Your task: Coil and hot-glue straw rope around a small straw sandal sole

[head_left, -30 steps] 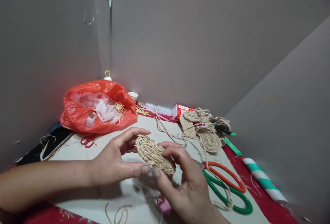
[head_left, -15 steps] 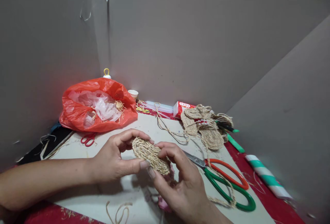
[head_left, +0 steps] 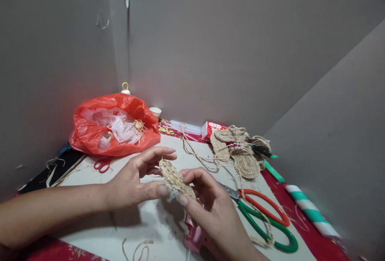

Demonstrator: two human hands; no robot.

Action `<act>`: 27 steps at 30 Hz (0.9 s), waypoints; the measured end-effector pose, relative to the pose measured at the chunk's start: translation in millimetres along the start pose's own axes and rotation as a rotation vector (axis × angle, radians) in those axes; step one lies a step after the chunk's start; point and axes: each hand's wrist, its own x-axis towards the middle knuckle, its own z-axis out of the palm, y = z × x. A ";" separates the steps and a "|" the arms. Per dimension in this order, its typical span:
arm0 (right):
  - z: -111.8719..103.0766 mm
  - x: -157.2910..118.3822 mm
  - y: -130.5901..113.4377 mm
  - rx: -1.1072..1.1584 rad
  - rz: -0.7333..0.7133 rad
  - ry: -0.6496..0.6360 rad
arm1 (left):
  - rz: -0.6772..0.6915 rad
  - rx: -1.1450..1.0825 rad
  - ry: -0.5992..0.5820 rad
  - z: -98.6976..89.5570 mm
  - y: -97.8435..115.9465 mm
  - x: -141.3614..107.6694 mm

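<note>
A small oval piece of braided straw [head_left: 173,176] is held above the white board, tilted so that it looks narrow. My right hand [head_left: 210,209] pinches its near right end between thumb and fingers. At its left side is my left hand [head_left: 140,179], thumb touching the lower edge and fingers apart above it. Something pale and fuzzy shows under the piece by my left thumb. Below my right hand lies a pink object [head_left: 194,237], partly hidden. Large scissors [head_left: 261,213] with one orange and one green handle lie to the right.
A red plastic bag [head_left: 90,132] stands at the back left, with small red scissors [head_left: 102,165] before it. Woven straw pieces [head_left: 246,164] and cord lie at the back right. A green-and-white striped roll [head_left: 311,211] is at the right edge.
The straw piece has turned from showing its broad face to a narrower, edge-on view. My left fingers have lifted off its top edge. More of the pink object shows.
</note>
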 end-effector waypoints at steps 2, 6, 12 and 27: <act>-0.9 1.1 -3.6 0.211 0.141 -0.084 | -0.015 0.026 0.006 -0.8 1.6 0.5; -0.7 3.5 -6.3 0.442 0.320 -0.258 | -0.125 -0.034 -0.057 1.4 -0.3 -0.5; -1.3 2.8 -3.2 0.352 0.310 -0.239 | -0.216 -0.194 -0.053 3.5 -2.8 1.0; 0.8 -5.4 14.2 -0.667 -0.545 0.219 | -0.286 -0.173 0.026 2.8 -3.2 3.8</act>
